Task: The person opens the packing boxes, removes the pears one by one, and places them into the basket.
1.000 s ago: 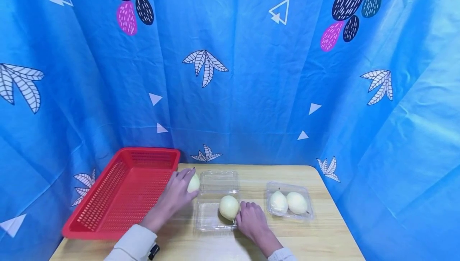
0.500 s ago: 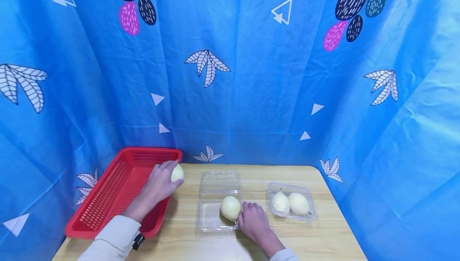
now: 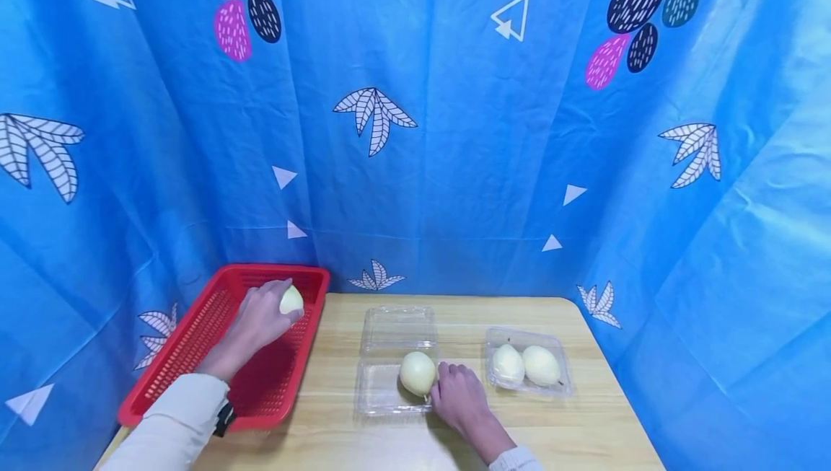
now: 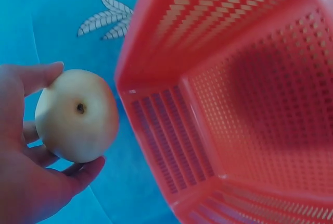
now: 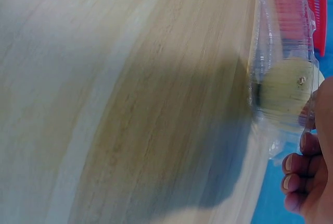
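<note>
My left hand (image 3: 254, 321) grips a pale yellow pear (image 3: 291, 301) over the red plastic basket (image 3: 275, 269). In the left wrist view, thumb and fingers wrap the pear (image 4: 78, 114) from opposite sides, its round end facing the camera beside the basket wall (image 4: 156, 47). In the middle of the table lies an open clear plastic clamshell box (image 3: 376, 388), its lid folded back. One pear (image 3: 417, 374) sits in the box's right half. My right hand (image 3: 459, 400) pinches the right side wall of that box, close beside the pear, with several fingers curled outside it.
To the right stands a second clear plastic box (image 3: 524, 335) with two pears (image 3: 541, 366) in it. A blue patterned curtain (image 3: 422, 168) surrounds the wooden table (image 3: 558, 428) at the back and sides.
My left hand has carried its pear leftward from beside the clamshell box to over the red basket. The right hand and the pear beside it have stayed in place.
</note>
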Demonstrator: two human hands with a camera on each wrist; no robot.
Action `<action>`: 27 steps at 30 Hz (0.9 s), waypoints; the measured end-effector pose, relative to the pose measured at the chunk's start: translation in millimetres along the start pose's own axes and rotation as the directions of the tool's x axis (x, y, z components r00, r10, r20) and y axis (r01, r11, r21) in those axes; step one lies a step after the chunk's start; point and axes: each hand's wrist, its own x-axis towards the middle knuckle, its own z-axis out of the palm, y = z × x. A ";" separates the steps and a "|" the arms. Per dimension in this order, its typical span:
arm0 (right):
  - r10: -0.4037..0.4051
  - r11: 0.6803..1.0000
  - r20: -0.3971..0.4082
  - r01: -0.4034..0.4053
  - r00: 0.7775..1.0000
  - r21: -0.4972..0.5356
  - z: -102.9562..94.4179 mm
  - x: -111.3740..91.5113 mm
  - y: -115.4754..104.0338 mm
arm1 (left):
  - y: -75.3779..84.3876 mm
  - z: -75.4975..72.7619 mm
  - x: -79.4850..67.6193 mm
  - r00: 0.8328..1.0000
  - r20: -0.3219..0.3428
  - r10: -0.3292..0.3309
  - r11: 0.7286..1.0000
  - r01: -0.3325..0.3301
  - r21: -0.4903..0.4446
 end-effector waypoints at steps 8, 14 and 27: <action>0.001 1.000 -0.006 -0.001 1.000 0.008 1.2 0.0 0.0 | -26.5 -2.6 9.4 0.999 0.031 -0.027 1.000 0.027 0.007; 0.014 1.000 -0.009 -0.013 1.000 0.025 -0.4 -0.4 -0.3 | -46.7 2.6 14.1 0.999 0.031 -0.022 1.000 0.021 0.012; 0.016 1.000 0.007 -0.016 1.000 0.022 -0.9 0.8 -0.9 | -92.1 13.3 17.3 0.991 0.132 -0.034 0.999 0.030 0.033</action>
